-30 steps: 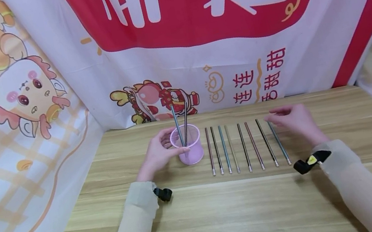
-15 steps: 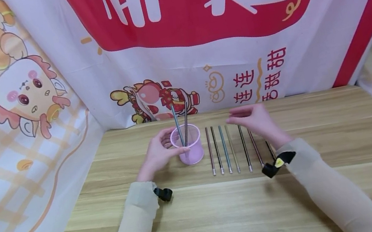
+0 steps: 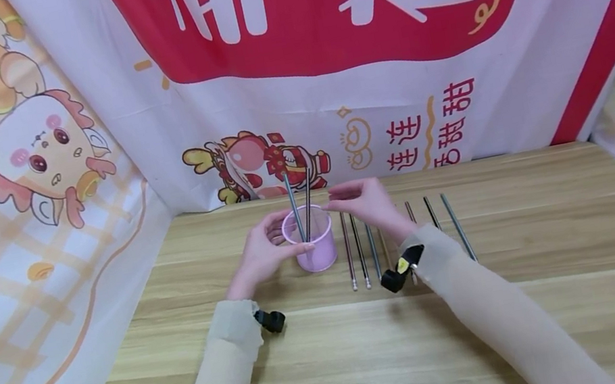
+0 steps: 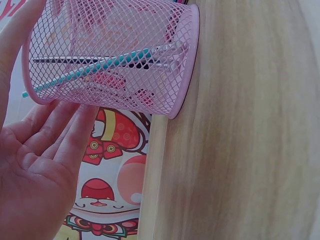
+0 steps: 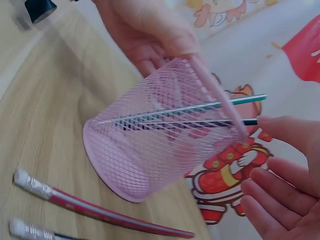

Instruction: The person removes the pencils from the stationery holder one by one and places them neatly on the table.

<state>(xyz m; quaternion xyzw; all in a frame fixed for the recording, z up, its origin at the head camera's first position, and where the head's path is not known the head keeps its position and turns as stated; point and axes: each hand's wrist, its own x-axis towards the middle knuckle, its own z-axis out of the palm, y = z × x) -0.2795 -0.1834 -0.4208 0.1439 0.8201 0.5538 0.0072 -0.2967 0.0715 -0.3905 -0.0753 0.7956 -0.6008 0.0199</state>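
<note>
A pink mesh pencil cup (image 3: 319, 255) stands upright on the table, with a teal pencil (image 3: 293, 201) and a dark pencil (image 3: 308, 195) leaning inside it. My left hand (image 3: 262, 255) holds the cup from the left, thumb across its near side and fingers around the far side. Beside the right of the rim is my right hand (image 3: 368, 205), nothing in its loosely bent fingers. In the right wrist view, one of its fingertips (image 5: 267, 122) overlaps the dark pencil's tip. Erasers point down inside the mesh (image 4: 125, 30) in the left wrist view.
Several pencils lie in a row right of the cup, erasers toward me, partly hidden under my right arm. The nearest to the cup is a red pencil (image 3: 348, 253); at the far end lies a blue pencil (image 3: 457, 224). A printed cloth (image 3: 243, 107) hangs behind the wooden table (image 3: 338, 365).
My right hand has moved left over the pencil row, from the blue pencil at the far end to the cup's rim. The left hand and cup have stayed in place.
</note>
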